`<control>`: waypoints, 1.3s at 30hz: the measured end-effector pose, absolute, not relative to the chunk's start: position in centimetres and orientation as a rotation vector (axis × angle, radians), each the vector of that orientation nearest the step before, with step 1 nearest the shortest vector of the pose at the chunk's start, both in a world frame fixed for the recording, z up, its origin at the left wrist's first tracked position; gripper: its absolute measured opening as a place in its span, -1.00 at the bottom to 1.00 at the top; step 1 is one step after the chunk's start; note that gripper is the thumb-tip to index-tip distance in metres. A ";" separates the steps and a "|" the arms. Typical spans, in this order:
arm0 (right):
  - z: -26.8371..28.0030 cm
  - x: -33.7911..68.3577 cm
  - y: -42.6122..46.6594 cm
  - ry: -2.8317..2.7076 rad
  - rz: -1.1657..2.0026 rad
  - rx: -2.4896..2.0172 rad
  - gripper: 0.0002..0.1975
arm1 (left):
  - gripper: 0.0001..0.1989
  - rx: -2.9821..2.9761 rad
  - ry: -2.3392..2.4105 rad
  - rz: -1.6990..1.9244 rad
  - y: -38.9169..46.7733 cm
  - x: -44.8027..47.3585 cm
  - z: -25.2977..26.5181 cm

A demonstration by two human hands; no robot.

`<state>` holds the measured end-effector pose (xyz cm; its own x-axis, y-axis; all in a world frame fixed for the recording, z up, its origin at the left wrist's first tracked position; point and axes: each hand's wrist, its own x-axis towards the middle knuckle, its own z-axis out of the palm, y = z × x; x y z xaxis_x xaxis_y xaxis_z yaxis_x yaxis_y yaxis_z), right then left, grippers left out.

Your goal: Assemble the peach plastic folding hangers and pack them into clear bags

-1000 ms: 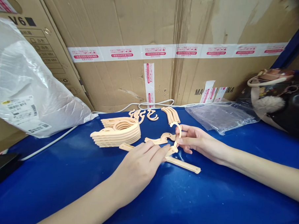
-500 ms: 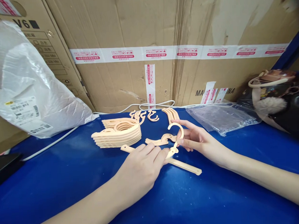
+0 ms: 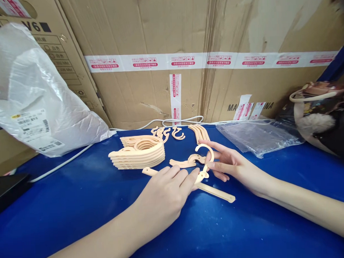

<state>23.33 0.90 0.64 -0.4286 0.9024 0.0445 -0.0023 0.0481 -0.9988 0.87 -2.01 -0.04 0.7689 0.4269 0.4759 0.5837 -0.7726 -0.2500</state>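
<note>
My left hand [image 3: 170,188] is closed around the middle of a cream plastic hanger [image 3: 217,192], whose straight bar sticks out on both sides of the fist. A curved hook [image 3: 212,152] rises from the hanger's joint. My right hand [image 3: 234,162] pinches this hook near its lower end between thumb and fingers. Part of the joint is hidden under my left fingers. Just behind both hands, a loose curved hanger arm [image 3: 180,164] lies on the blue table [image 3: 193,234]. To the left sits a neat stack of hanger arms [image 3: 137,159].
Loose hooks [image 3: 178,133] and several curved strips [image 3: 200,133] lie at the back. A clear plastic bag [image 3: 258,140] is at the right, near a dark bag [image 3: 331,126]. A white parcel bag [image 3: 45,100] leans at the left. Cardboard boxes [image 3: 147,92] wall the back, with a white cable [image 3: 149,124] below.
The view has turned slightly left, so everything sits a little further right. Both hands keep their hold on the hanger and its hook; my left thumb has shifted slightly toward the joint.
</note>
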 end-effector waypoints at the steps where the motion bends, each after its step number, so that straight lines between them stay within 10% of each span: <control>1: 0.7 23.3 0.9 -1.550 1.493 -0.934 -0.37 | -0.66 -2.580 -0.773 -0.564 -2.0 0.9 0.0; 23: 0.6 22.9 1.1 -1.622 1.412 -0.895 -0.40 | -0.71 -2.762 -1.027 -0.657 -2.9 1.0 1.9; 32: 1.1 22.7 -1.0 -2.531 0.306 -1.028 -0.81 | -0.77 -3.241 -1.866 -0.856 -2.1 0.3 2.5; 39: 1.6 23.0 -0.4 -2.697 0.136 -1.034 -0.78 | -0.72 -3.397 -2.183 -1.327 -1.3 0.6 2.0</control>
